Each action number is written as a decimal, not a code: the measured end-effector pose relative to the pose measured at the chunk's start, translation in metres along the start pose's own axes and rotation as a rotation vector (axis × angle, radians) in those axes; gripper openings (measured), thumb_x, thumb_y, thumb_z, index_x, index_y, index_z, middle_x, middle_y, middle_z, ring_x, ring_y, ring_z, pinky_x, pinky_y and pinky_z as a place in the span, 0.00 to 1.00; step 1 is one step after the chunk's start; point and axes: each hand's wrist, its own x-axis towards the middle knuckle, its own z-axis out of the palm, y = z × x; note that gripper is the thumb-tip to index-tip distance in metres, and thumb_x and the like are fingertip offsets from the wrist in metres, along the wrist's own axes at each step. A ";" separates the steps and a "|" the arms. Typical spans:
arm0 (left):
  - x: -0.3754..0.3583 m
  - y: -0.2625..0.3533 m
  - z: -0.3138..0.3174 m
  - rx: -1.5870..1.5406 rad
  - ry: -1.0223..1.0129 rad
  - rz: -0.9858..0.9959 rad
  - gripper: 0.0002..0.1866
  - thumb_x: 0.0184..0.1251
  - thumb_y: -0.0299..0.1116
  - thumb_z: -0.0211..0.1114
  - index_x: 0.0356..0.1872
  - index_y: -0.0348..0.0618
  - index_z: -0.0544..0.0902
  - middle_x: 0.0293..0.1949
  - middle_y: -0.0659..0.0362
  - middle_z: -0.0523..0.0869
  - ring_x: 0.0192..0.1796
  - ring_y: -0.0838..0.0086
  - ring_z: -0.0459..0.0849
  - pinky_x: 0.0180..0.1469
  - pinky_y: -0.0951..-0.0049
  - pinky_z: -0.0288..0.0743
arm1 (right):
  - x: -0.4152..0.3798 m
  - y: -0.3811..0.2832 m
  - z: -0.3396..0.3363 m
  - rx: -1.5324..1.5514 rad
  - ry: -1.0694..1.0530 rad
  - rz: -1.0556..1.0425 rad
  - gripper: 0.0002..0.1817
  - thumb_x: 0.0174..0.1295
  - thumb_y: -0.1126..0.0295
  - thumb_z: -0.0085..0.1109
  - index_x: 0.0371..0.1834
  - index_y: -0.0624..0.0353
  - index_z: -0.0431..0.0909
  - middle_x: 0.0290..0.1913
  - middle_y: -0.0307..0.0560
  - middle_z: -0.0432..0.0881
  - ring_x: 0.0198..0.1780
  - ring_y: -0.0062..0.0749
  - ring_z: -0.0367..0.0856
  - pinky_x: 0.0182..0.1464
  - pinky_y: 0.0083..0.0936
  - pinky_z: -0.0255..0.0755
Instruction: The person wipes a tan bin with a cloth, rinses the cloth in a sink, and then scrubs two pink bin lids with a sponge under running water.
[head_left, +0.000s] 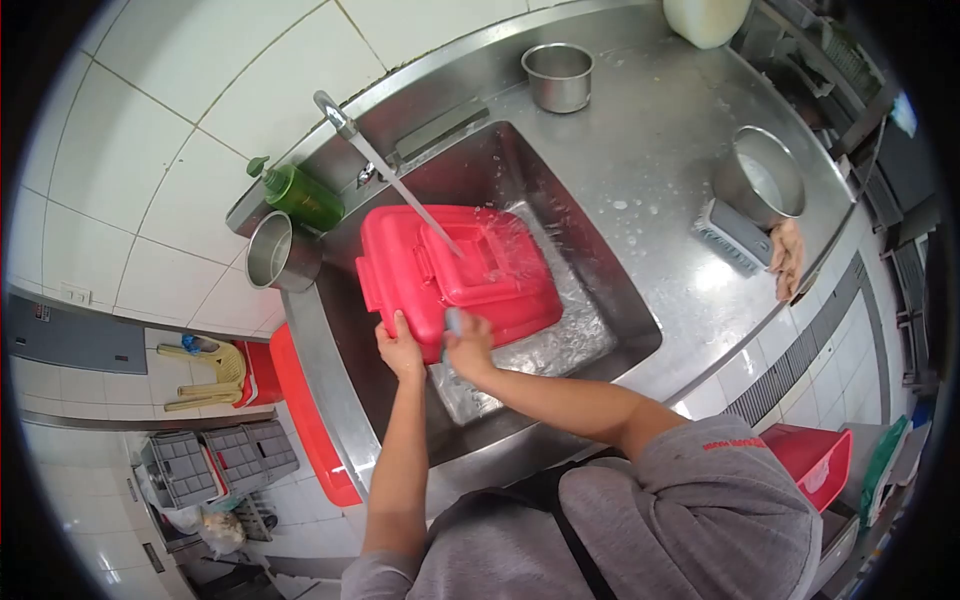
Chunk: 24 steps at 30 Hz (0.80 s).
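A pinkish-red plastic lid with a raised panel leans in the steel sink. Water from the tap runs onto its top and splashes. My left hand grips the lid's near edge, thumb on top and the other fingers partly hidden. Close beside it, my right hand is closed around a small grey thing against the lid's near side. Motion blur hides what kind of thing it is. Under the lid, a shallow metal tray lies wet in the basin.
A green pump bottle and a steel pot stand left of the sink. On the right counter are another pot, a larger pot, a grey brush and a tan cloth. A red bin stands at right.
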 end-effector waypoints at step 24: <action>0.124 0.211 0.112 0.712 -0.681 0.405 0.26 0.56 0.51 0.59 0.43 0.36 0.78 0.45 0.43 0.78 0.49 0.56 0.77 0.50 0.63 0.71 | 0.060 0.039 -0.319 -0.985 0.506 -0.549 0.19 0.50 0.70 0.58 0.48 0.51 0.75 0.58 0.54 0.65 0.58 0.54 0.62 0.58 0.39 0.57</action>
